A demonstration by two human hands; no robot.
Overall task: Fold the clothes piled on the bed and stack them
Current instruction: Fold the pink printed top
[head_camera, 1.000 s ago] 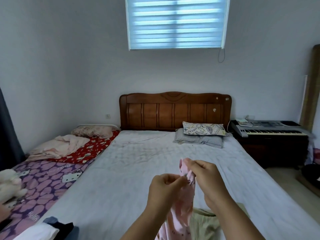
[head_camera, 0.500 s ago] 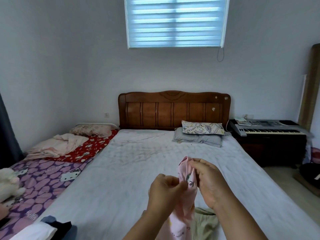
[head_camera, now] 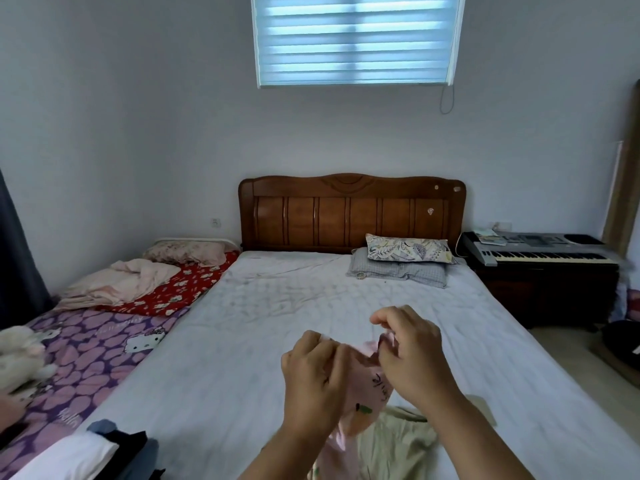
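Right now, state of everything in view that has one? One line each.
left hand: raised, pinching the pink garment
right hand: raised, pinching the pink garment
pink garment: held up off the bed, unfolded
beige garment: crumpled on the bed, unfolded
clothes pile: lying at near left corner; folded or not, cannot tell
window blind: lowered
pillows: stacked by the headboard
pink blanket: rumpled on side mattress

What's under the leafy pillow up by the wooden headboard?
A grey checked pillow lies under the leaf-print pillow, sticking out at the front and left. Both rest on the white bed sheet. How far the grey pillow reaches beneath it is covered.
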